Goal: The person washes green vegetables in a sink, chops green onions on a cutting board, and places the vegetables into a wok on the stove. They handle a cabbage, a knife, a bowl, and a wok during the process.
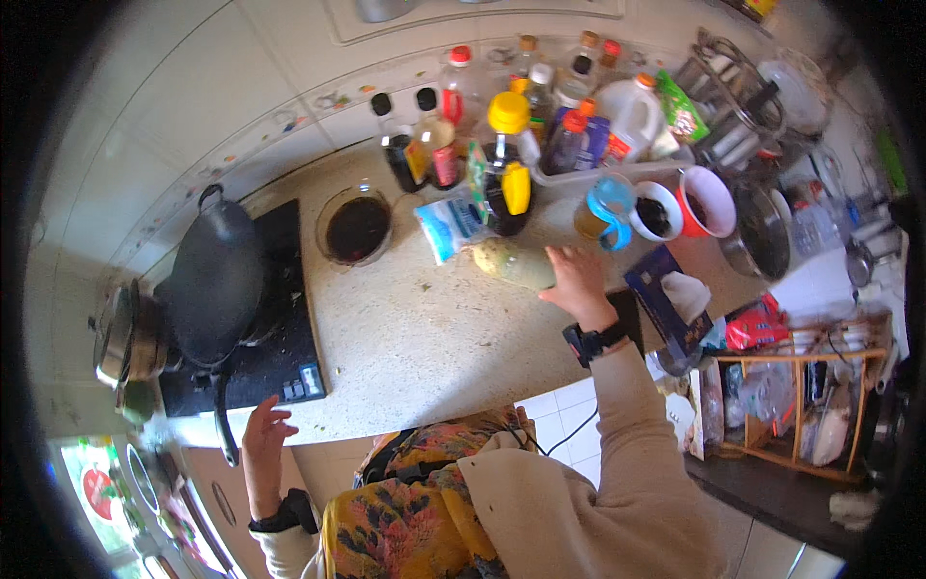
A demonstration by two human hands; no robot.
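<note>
On the right side of the worktop my right hand (579,283) lies open, its fingers apart. Its fingertips are at the right end of a pale yellow-green, long, rounded thing (516,264), blurred, perhaps a vegetable; whether they touch it I cannot tell. Left of that sit a blue-and-white plastic packet (451,228) and a glass bowl of dark liquid (358,228). My left hand (263,442), open and holding nothing, hovers by the counter's front edge, right beside the handle (222,420) of a black wok (217,280).
The wok rests on a black cooktop (289,318) at the left. Sauce bottles (405,159), a yellow-capped jug (506,179), a blue-rimmed pitcher (608,207) and several cups line the back. A tissue box (666,294) stands right of my right wrist. Further right is a wooden rack (796,405).
</note>
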